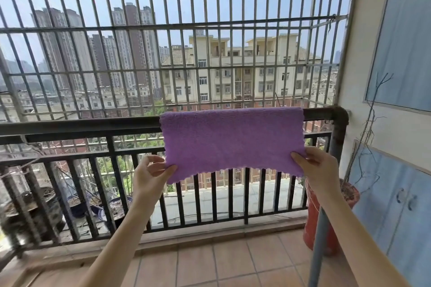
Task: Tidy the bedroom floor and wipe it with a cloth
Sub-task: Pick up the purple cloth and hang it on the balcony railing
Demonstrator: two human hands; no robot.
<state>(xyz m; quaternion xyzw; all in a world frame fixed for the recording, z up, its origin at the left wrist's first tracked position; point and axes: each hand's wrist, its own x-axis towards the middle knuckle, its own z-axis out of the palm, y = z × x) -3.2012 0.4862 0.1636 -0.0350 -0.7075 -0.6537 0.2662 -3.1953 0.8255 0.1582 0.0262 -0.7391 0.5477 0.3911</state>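
The left hand (152, 173) pinched the lower left corner of the purple cloth (231, 140) between thumb and forefinger, the other fingers (149, 161) curled loosely above it and holding nothing. The cloth hung folded over the dark top rail of the balcony railing (79, 127), near the rail's right end, its front flap drawn out toward the person and stretched between the two corners. The right hand (318, 168) gripped the lower right corner, thumb on the front face and the remaining fingers hidden behind the fabric.

The main risk, as I judged it, was the open air beyond: the cloth only lay over the rail, so an uneven tug or an early release at one corner could have dragged it off, and a slip to the far side might have dropped it through the railing's bars. The outer security grille (163, 30) might not have stopped it. A pull from one side alone would also have bunched it.

The cloth looked plush and fleecy, evenly lilac, with a scalloped zigzag hem along the bottom and right edges. It seemed soft and light. Whether it was wet could not be told.
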